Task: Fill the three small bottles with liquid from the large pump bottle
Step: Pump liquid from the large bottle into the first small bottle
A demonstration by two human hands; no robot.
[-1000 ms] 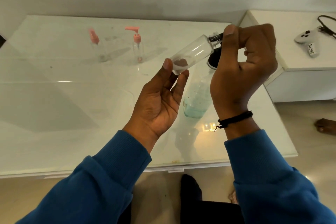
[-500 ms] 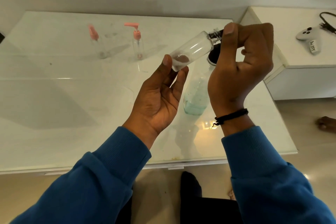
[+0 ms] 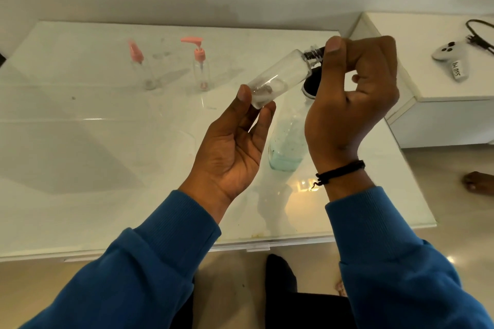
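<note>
A clear small bottle (image 3: 278,77) lies tilted in the air between my hands, its black threaded neck up to the right. My left hand (image 3: 235,141) holds its base between thumb and fingertips. My right hand (image 3: 350,93) is curled round the neck end and pinches it. Behind my right hand stands the large bottle (image 3: 287,144) with pale blue liquid low inside and a black top; most of it is hidden. Two small bottles with pink pump caps stand upright further back: one (image 3: 141,67) at the left, the other (image 3: 201,67) to its right.
The glass-topped white table (image 3: 93,155) ends close to me and at the right. A lower white cabinet (image 3: 441,120) stands to the right with a white controller (image 3: 451,57) and a black cable (image 3: 478,35) on it. A foot (image 3: 478,183) shows on the floor.
Both hands and the tilted bottle hold nearly the same pose; the view shifted slightly. No visible change to the standing bottles.
</note>
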